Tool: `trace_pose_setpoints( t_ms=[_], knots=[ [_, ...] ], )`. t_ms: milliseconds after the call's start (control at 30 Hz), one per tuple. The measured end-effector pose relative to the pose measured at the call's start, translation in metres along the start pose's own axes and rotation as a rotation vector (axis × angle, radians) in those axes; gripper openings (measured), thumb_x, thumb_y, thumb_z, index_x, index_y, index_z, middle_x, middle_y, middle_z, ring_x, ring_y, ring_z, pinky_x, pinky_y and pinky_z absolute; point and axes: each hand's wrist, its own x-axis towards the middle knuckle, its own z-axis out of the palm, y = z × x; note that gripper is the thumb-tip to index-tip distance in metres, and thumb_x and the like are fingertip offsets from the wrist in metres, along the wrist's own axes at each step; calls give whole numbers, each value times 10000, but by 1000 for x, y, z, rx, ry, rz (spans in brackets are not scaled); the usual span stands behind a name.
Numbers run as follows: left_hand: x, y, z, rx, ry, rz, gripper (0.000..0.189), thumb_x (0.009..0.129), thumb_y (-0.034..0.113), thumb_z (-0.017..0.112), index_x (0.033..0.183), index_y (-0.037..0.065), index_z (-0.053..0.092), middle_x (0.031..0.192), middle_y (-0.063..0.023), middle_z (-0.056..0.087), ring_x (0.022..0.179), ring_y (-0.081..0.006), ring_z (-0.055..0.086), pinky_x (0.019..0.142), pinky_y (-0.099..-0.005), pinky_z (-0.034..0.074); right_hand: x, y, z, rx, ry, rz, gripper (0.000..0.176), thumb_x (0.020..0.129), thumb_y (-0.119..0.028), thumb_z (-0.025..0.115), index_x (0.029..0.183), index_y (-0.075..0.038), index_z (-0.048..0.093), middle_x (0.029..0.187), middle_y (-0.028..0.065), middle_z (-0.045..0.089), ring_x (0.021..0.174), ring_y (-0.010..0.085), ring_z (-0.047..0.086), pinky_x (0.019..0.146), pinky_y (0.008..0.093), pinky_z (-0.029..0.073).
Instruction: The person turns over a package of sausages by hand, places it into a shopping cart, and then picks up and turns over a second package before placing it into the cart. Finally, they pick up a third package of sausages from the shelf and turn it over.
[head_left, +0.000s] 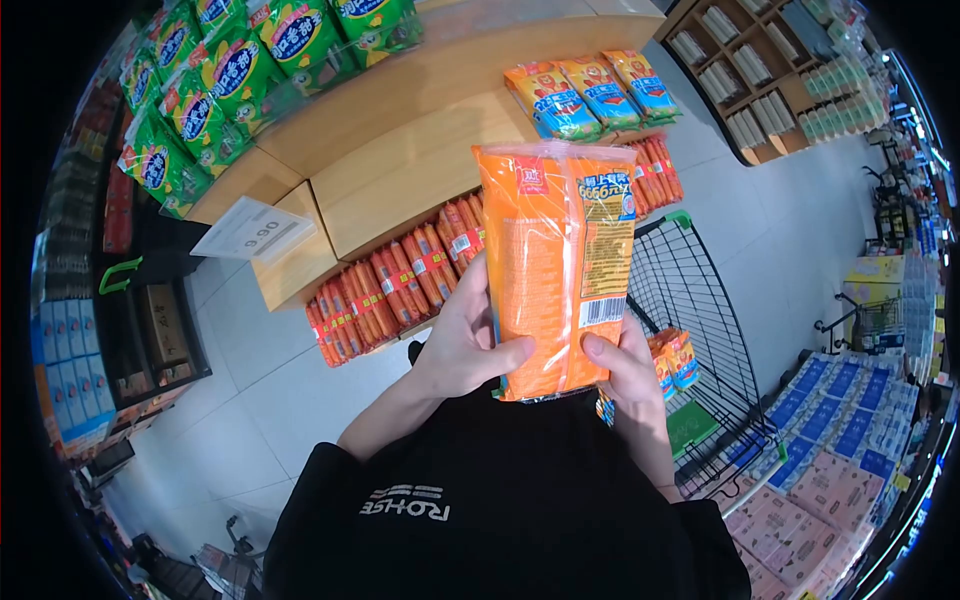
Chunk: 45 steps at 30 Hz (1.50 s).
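- Orange packet [558,270]: held in front of my body, between my 2 hands, printed panel and barcode [603,311] facing me.
- My left fingers [515,352]: closed on the lower left edge of the orange packet.
- My right fingers [602,348]: closed on its lower right edge.
- Wooden shelf [400,165]: beyond the orange packet; 3 orange-and-blue packets [602,100] visible side by side near its right end.
- Sausage packs [400,280]: in a row on a lower level, red bands around them; the orange packet hides part of the row.
- Green bags [240,80]: grouped at upper left.
- Price card [253,230]: tilted, at the shelf's left end, reads 9 90.
- Wire cart [700,310]: just beside me on the right; packets with orange-and-blue print [683,362] inside, partly hidden by my right arm.
- Black top [480,500]: on me, white lettering across the chest.
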Motion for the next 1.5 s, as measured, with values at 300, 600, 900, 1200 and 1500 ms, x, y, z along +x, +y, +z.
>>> trace_pose_setpoints(
  t_ms=[300,600,900,1200,1500],
  knots=[
    [-1,-3,-1,5,-13,38,803,700,-37,590,1348,8,119,1310,-90,321,1222,-168,338,1005,-341,289,-1,-1,2,-5,-1,1,456,798,-129,600,1190,33,434,1134,91,541,1035,147,507,904,300,383],
    [-6,-6,-1,33,9,46,794,702,-35,591,1348,9,132,1307,-86,323,1219,-168,341,1005,-338,290,-3,2,0,0,-19,14,451,802,-142,599,1188,30,440,1129,87,546,1029,143,511,897,294,389],
    [-7,-10,-2,34,28,55,784,704,-43,591,1347,16,147,1283,-82,356,1192,-164,372,986,-334,317,-3,4,2,29,-14,26,436,805,-161,602,1166,38,459,1104,90,560,999,135,527,876,278,403],
    [-3,-14,-7,30,37,66,700,753,34,583,1333,13,191,1262,-82,378,1174,-160,379,985,-332,306,-1,5,4,72,31,64,443,809,-155,598,1172,48,445,1106,105,559,992,145,538,867,287,419],
    [1,-11,-5,-118,160,-31,482,853,54,483,1291,21,285,1222,-91,432,1130,-159,426,954,-319,345,4,6,9,90,98,121,401,830,-179,580,1134,62,476,1064,117,576,951,151,565,834,285,446]
  ],
)
